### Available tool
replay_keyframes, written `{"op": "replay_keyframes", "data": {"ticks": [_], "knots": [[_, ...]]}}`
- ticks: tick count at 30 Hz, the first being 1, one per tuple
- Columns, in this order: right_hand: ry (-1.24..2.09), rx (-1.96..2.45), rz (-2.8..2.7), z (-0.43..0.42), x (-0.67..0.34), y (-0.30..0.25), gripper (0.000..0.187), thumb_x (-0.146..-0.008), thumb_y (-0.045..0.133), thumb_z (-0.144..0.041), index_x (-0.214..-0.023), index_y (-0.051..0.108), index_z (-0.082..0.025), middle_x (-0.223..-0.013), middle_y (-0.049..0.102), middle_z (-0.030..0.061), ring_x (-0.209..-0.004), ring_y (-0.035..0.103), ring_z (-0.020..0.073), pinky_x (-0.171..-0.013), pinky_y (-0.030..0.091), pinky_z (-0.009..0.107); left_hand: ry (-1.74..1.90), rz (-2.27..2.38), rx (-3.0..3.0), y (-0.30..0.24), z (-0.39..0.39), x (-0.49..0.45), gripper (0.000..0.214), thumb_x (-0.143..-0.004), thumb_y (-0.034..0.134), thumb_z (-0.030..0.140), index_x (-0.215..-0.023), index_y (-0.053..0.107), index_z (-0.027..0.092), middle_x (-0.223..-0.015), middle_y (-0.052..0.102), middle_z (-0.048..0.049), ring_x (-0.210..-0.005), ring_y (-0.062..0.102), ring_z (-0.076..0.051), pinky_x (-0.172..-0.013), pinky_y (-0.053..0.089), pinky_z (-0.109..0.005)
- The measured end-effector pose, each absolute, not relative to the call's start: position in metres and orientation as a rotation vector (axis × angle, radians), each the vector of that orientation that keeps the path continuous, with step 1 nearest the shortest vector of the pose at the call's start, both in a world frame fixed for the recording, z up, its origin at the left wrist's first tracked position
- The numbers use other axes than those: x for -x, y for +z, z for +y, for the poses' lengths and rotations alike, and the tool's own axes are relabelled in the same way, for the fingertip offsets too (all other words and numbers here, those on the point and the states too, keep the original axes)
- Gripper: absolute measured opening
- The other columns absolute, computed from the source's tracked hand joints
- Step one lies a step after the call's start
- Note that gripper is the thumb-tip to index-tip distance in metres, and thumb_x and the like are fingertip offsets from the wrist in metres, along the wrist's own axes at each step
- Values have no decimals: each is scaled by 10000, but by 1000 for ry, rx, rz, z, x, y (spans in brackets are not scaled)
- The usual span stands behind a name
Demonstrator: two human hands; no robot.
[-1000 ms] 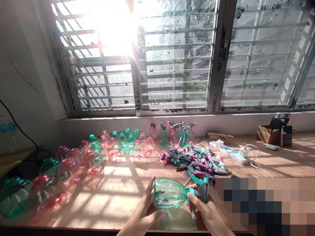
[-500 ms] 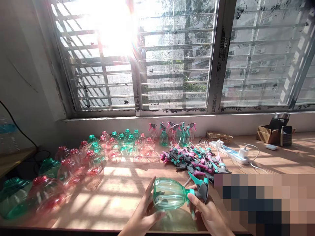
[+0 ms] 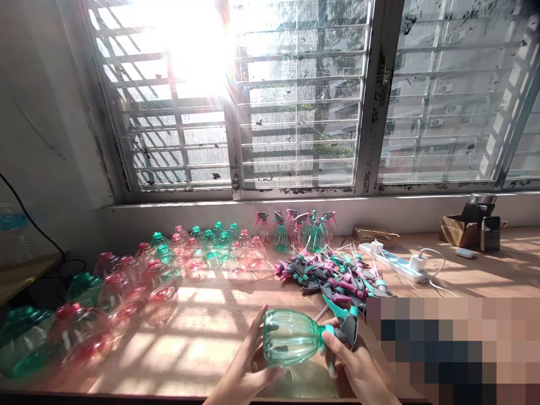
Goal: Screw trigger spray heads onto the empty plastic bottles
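My left hand [image 3: 247,368] cups the body of a clear green bottle [image 3: 291,336] that lies sideways just above the wooden table [image 3: 202,332]. My right hand [image 3: 354,365] grips the teal and grey spray head [image 3: 343,326] fitted at the bottle's neck. Both hands are closed around their parts. Beyond the bottle lies a pile of loose spray heads [image 3: 333,275] in pink, teal and grey.
Several capped pink and green bottles [image 3: 139,275] fill the table's left side. Finished spray bottles [image 3: 295,228] stand by the window sill. A power strip with a cable [image 3: 396,261] and a cardboard box [image 3: 468,228] sit to the right. A blurred patch covers the lower right.
The bottle has turned a little in my hands and sits slightly lower. Nothing else on the table has moved.
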State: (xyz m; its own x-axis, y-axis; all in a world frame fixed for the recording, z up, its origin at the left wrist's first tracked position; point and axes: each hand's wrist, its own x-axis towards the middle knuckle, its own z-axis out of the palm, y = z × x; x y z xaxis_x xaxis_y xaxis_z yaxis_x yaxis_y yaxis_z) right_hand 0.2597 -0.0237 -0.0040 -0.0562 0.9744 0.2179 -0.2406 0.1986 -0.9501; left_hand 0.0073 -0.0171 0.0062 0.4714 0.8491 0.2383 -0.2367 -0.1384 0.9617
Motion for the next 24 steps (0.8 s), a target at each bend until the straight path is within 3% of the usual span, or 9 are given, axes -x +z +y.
{"op": "replay_keyframes", "data": {"ticks": [4,9,13,19,24], "knots": [[1191,847,-1184,-23,-260,-10,342,-907,689,-552,-976,602,-228,-662,599,-37,-486,557,133,-451,441,235,1030,612,-1398,11,-21,-10,1068,-845,810,368,-1599,56,429,-1572,458,-94,-1430,448,-317,-1156,383,-434],[1192,845,-1181,-21,-260,-14,350,-899,695,-558,-961,611,-223,-660,607,-36,-478,556,132,-444,432,232,1070,664,-1373,20,-24,-9,919,-812,800,515,-1571,291,408,-1642,362,-58,-1525,280,-339,-1228,292,-461],[1195,842,-1162,-22,-259,-12,341,-903,694,-549,-981,613,-227,-652,605,-39,-468,543,129,-434,428,231,1057,668,-1368,16,-20,-6,822,-778,845,467,-1495,457,360,-1556,480,-96,-1499,315,-391,-1180,361,-492],[1198,824,-1146,-21,-259,-15,326,-915,688,-533,-1004,617,-228,-673,618,-29,-480,553,129,-432,444,228,1066,664,-1393,17,-24,-10,947,-808,840,332,-1564,278,427,-1565,455,-79,-1466,382,-356,-1156,381,-463],[1200,832,-1156,-20,-260,-14,327,-922,685,-526,-1015,611,-222,-671,613,-29,-475,555,124,-435,447,225,1032,624,-1377,18,-27,-10,1013,-830,821,366,-1596,159,422,-1598,427,-82,-1440,428,-339,-1173,354,-471]]}}
